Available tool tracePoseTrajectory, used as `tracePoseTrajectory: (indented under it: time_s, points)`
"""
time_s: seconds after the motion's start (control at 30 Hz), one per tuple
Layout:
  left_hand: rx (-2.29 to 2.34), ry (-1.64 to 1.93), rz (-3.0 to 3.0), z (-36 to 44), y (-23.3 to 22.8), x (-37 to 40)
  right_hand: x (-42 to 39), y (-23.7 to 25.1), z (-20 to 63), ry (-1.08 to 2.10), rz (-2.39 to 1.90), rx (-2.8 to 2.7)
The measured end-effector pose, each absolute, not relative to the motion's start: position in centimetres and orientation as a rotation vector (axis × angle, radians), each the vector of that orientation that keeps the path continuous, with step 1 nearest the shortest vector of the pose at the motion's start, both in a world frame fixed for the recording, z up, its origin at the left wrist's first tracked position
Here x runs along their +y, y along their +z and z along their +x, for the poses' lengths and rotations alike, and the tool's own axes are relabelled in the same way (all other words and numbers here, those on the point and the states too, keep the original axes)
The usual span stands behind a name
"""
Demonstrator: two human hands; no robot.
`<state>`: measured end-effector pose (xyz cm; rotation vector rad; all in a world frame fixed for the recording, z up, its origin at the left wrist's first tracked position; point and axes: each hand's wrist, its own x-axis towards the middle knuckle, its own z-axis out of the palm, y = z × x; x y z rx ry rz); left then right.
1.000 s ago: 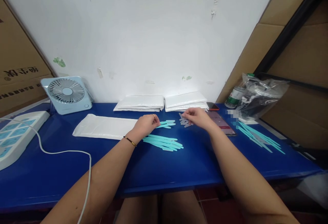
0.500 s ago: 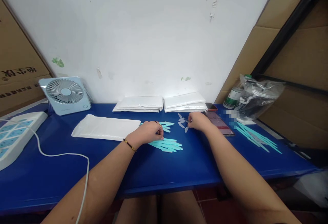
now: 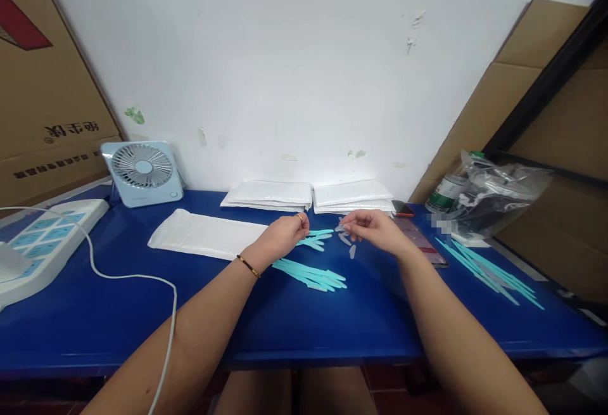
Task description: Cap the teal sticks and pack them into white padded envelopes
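Observation:
My left hand (image 3: 286, 236) is closed in a pinch at the near ends of a small fan of slim turquoise sticks (image 3: 316, 239). Its fingertips hide whether it holds one. Below that hand lies a larger bunch of the same sticks (image 3: 313, 275), spread on the blue table (image 3: 304, 320). My right hand (image 3: 373, 230) has thumb and forefinger together over a few small translucent pieces (image 3: 345, 238), apparently pinching one. One loose translucent piece (image 3: 352, 251) lies nearer me. A long white padded envelope (image 3: 204, 234) reaches from the left to under my left wrist.
Two stacks of white padded envelopes (image 3: 268, 194) stand against the wall. On the right are a phone (image 3: 420, 241), more turquoise sticks (image 3: 489, 272), a bottle (image 3: 445, 193) and a clear plastic bag (image 3: 508, 187). A fan (image 3: 142, 171), power strip (image 3: 52, 237) and white cable (image 3: 173, 301) occupy the left.
My left hand has moved up from the larger bunch toward the smaller fan of sticks. My right hand has turned, its fingers showing more over the translucent pieces. The view has shifted slightly.

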<state>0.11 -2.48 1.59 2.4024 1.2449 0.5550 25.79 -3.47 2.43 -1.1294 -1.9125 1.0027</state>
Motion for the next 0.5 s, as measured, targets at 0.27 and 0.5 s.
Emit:
tracePoseTrajectory:
  time_s: [0.27,0.5]
  points:
    - [1.238,0.606,2.402,0.3,1.3,-2.3,-3.4,1.9,24.8,1.096,-1.11,-1.868]
    - [1.243,0.634,2.418,0.2,1.4,-2.2,-3.3,1.4,24.0,1.126,-1.112,-1.817]
